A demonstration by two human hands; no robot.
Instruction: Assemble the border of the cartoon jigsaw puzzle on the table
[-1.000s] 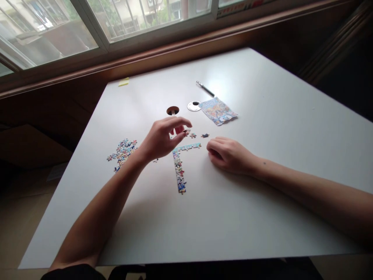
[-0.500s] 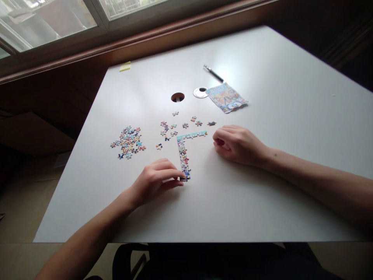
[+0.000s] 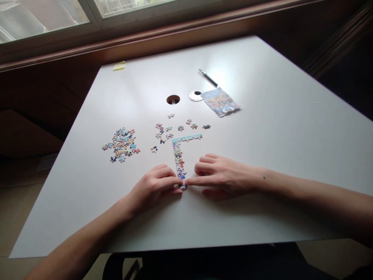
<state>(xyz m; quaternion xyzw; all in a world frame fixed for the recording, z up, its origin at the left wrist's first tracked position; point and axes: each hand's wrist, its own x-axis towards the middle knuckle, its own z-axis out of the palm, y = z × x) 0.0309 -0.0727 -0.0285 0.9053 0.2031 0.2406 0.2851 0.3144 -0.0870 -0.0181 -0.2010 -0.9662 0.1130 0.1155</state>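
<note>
At centre, our left hand (image 3: 154,182) is pinching two joined jigsaw edges (image 3: 178,157), right hand (image 3: 218,175) touching, open-fingered; a loose pile (image 3: 124,143) is waiting left.

I can read no word, number or brand from here. The crinkled, colourfully printed packet (image 3: 220,102), right of upper centre, carries pale letter-like marks along its top, too blurred for me.

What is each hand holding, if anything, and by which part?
The left hand and right hand are both at the near end of the joined puzzle strip; whether either grips it or only presses cannot be told.
</note>
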